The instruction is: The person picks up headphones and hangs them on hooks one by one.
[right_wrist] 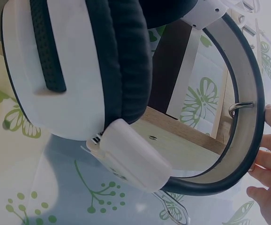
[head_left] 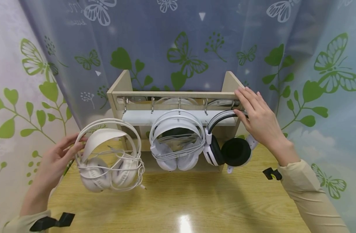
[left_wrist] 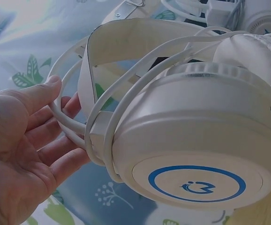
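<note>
My left hand (head_left: 51,165) pinches the band of white over-ear headphones (head_left: 93,174) between thumb and fingers, left of the wooden rack. A thin white cable is wrapped around them, and the left wrist view shows a blue ring logo on the earcup (left_wrist: 199,185). At the rack's right end, black-and-white headphones (head_left: 215,152) hang tilted, a metal hook (right_wrist: 241,107) inside their band. My right hand (head_left: 260,119) lies at the rack's upper right corner, fingers extended, touching that band. Between the two pairs, another white pair (head_left: 166,158) with its cable wound round hangs from a middle hook.
The rack (head_left: 178,94) has a row of several metal hooks (head_left: 153,105) along its front rail and a white shelf (head_left: 137,118) behind. It stands on a wood-grain table (head_left: 178,194). Butterfly-printed curtains (head_left: 154,42) surround the back and sides.
</note>
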`<state>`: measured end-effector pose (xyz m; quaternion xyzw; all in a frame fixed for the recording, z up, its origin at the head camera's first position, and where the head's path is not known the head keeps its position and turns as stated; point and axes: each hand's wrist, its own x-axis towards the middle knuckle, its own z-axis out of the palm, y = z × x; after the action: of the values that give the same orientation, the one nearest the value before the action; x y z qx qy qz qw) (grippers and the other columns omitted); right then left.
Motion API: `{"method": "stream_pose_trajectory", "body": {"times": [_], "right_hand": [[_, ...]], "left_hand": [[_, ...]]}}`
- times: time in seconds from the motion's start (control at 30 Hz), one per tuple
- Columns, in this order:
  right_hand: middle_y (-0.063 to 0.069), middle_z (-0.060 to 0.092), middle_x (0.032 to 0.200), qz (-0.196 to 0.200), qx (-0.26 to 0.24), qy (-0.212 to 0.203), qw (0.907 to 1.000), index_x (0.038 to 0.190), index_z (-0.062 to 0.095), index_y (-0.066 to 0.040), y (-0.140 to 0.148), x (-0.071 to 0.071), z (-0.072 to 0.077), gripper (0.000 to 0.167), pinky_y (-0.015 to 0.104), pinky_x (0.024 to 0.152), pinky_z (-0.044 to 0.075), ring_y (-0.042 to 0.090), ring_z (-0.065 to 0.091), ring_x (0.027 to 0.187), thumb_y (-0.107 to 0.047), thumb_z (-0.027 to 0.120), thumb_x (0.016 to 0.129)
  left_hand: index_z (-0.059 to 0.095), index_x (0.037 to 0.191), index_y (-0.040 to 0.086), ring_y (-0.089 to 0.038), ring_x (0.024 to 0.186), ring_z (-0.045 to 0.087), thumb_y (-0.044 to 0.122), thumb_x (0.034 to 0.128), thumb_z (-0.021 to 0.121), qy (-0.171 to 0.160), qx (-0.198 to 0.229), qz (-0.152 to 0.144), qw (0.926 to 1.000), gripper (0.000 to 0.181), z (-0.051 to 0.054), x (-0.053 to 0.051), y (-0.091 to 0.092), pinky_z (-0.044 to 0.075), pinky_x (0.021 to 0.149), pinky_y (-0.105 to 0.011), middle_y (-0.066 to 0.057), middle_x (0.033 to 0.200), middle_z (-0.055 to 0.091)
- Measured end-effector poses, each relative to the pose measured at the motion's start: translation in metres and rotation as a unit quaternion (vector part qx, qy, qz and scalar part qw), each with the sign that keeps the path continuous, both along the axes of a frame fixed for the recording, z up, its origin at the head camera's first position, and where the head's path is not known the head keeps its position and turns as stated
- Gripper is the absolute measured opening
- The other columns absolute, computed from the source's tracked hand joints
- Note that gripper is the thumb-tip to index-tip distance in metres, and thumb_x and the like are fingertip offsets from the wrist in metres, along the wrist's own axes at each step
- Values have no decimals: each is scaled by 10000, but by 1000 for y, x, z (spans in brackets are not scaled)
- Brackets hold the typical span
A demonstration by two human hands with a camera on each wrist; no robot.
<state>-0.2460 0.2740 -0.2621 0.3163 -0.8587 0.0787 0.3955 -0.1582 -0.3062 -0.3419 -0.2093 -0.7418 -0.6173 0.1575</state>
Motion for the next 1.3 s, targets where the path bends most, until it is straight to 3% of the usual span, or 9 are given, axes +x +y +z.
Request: {"method": "stream_pose_trajectory", "body": {"times": [0.2, 0.4, 0.5, 0.63, 0.77, 1.03, 1.3], "right_hand": [[190, 413, 1571, 11, 3, 14, 10000, 1550, 392, -33, 0, 0, 0, 633, 487, 1249, 183, 338, 331, 1488, -455, 392, 1078], [194, 415, 1568, -6, 16, 28, 10000, 1549, 392, -33, 1, 0, 0, 654, 498, 1245, 190, 342, 335, 1485, -483, 359, 1076], [195, 416, 1567, -16, 31, 34, 10000, 1551, 390, -33, 1, 0, 0, 601, 496, 1245, 189, 341, 335, 1485, -375, 499, 1069], [196, 417, 1566, -16, 35, 32, 10000, 1552, 388, -35, 1, -1, 0, 596, 483, 1250, 179, 338, 333, 1487, -314, 556, 1053], [196, 419, 1565, -5, 19, 39, 10000, 1551, 391, -36, 2, -1, 0, 627, 481, 1251, 178, 338, 335, 1486, -445, 412, 1077], [196, 419, 1565, 3, 31, 42, 10000, 1552, 390, -36, 2, -1, 0, 600, 484, 1250, 179, 341, 335, 1486, -386, 480, 1072], [198, 425, 1560, 31, 23, 68, 10000, 1547, 397, -31, 1, 0, 0, 656, 492, 1246, 188, 345, 345, 1479, -486, 360, 1076]], "left_hand": [[522, 1421, -38, -10, 1117, 651, -50, 1033, 492, 46, -22, 39, 10000, 389, 5, -1, 4, 510, 899, -117, 89, 1229, 696], [536, 1418, -21, -17, 1107, 656, -59, 1030, 490, 120, 224, -82, 9996, 392, 10, -4, 8, 515, 897, -123, 76, 1217, 704], [532, 1412, -44, -21, 1097, 664, -69, 1027, 489, 207, 326, -138, 9992, 388, 14, -6, 9, 517, 897, -124, 65, 1207, 714], [536, 1410, -41, -18, 1101, 664, -66, 1026, 493, 217, 316, -107, 9992, 387, 19, -7, 11, 513, 898, -118, 64, 1195, 723], [535, 1417, -33, -17, 1111, 660, -55, 1027, 501, 202, 206, -29, 9996, 392, 23, -8, 12, 505, 906, -111, 70, 1196, 723], [544, 1406, -34, -14, 1080, 667, -38, 1019, 535, 195, 59, 133, 9997, 387, 28, -15, 19, 522, 879, -118, 79, 1166, 728], [523, 1403, -76, -25, 1068, 675, -38, 1023, 528, 212, 99, -29, 9997, 383, 26, -23, 23, 532, 879, -137, 71, 1159, 724]]}}
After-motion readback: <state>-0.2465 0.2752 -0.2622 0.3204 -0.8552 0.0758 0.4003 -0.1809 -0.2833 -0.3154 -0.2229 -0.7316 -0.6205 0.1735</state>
